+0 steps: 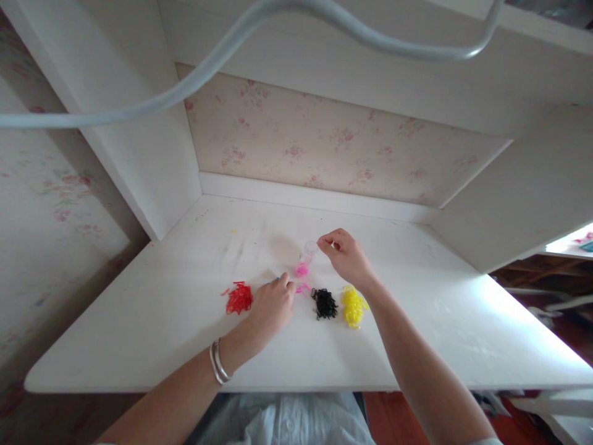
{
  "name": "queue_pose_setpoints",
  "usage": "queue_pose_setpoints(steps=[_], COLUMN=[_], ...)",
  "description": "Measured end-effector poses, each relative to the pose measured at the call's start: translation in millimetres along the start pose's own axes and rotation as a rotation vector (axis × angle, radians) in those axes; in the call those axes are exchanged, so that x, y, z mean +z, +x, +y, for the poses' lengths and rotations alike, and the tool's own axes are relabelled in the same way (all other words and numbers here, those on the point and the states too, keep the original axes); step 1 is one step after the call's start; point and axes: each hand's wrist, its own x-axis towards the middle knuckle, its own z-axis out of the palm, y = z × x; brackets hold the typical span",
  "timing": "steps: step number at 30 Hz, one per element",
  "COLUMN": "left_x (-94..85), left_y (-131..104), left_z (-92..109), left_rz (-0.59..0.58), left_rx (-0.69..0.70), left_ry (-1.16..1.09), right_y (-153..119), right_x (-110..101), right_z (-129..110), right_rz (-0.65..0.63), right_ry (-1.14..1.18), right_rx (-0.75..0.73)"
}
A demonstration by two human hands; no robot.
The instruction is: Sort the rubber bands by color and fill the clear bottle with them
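Observation:
On the white desk stands a small clear container (309, 250) with pink pieces (301, 270) at its lower end. My right hand (340, 250) is just right of its rim, fingers pinched together; what they hold, if anything, is too small to see. My left hand (273, 300) is closed low over the desk, between a red pile (239, 298) and a few loose pink bands (302, 288). A bit of blue shows at its fingertips. Right of the loose pink bands lie a black pile (325, 303) and a yellow pile (353, 306) of small bands.
The white desk (162, 321) has side panels and a low back ledge (315, 201). A pale curved tube (231, 46) crosses the top of the view. A tiny yellow piece (234, 231) lies toward the back left.

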Motion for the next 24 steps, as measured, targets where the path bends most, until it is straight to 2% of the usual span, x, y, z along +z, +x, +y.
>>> queue_pose_setpoints(steps=[4, 8, 11, 15, 18, 24], left_x=[-2.1, -5.5, -9.3, -17.5, -30.6, -73.9], left_y=[-0.5, -1.6, -2.6, -1.1, 3.1, 20.1], left_z=[-1.0, -2.5, -2.0, -1.0, -1.0, 2.2], left_rz=[0.013, 0.030, 0.062, 0.110, 0.174, 0.360], left_rx=[-0.019, -0.025, -0.055, -0.070, -0.076, -0.031], left_ry=[0.034, 0.055, 0.055, 0.042, 0.023, 0.039], right_y=[-17.0, -48.0, -73.3, -96.2, -102.3, -102.2], right_x=[1.0, 9.1, 19.7, 35.3, 43.9, 51.2], right_z=[7.4, 16.4, 20.2, 21.3, 20.7, 20.4], right_rz=[0.071, 0.089, 0.039, -0.091, -0.157, -0.154], right_ry=[0.035, -0.023, -0.138, -0.350, -0.499, -0.596], right_rx=[0.023, 0.033, 0.001, -0.079, -0.117, -0.136])
